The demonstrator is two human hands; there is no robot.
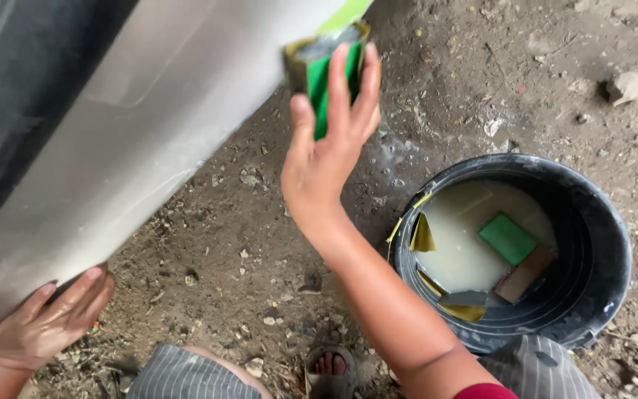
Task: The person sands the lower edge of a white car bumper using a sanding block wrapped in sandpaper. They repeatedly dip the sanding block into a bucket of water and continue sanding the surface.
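A: Right hand (324, 159)?

B: Raised at upper centre; fingers (340, 81) stretched almost flat, thumb on the left side, pressing a green sanding block (322, 70) wrapped in yellowish abrasive paper against the lower edge of a silver vehicle panel (149, 125); fingers lay over the block rather than curling round it; held by pressure and thumb.

A: Left hand (49, 321)?

B: Near left; fingers (83, 288) loosely spread, hooked under the panel's bottom edge, palm side up against it; nothing else in that hand.

A: Panel?

B: Big, pale silver, slanted from far right down to near left; dull, streaky film on it; darker trim or glass at far left, couldn't tell which.

A: What else?

B: Black bucket (599, 222) on the ground at right, near the right forearm; milky water inside; a second green block (508, 238) floated in it, a brownish flat piece (526, 275) touching it on the near side; folded yellow-backed abrasive sheets (422, 235) lay at the left rim, more of them (465, 304) at the near rim, one grey face up.

A: Ground?

B: Bare dirt ground (223, 236), small stones and debris; wet speckles just right of the raised hand; pale rock (631, 86) far right.

A: Person's body?

B: Striped grey trousers (179, 377) at the near edge; sandalled foot (331, 369) between the knees; red sleeve (489, 391) edge on the right arm.
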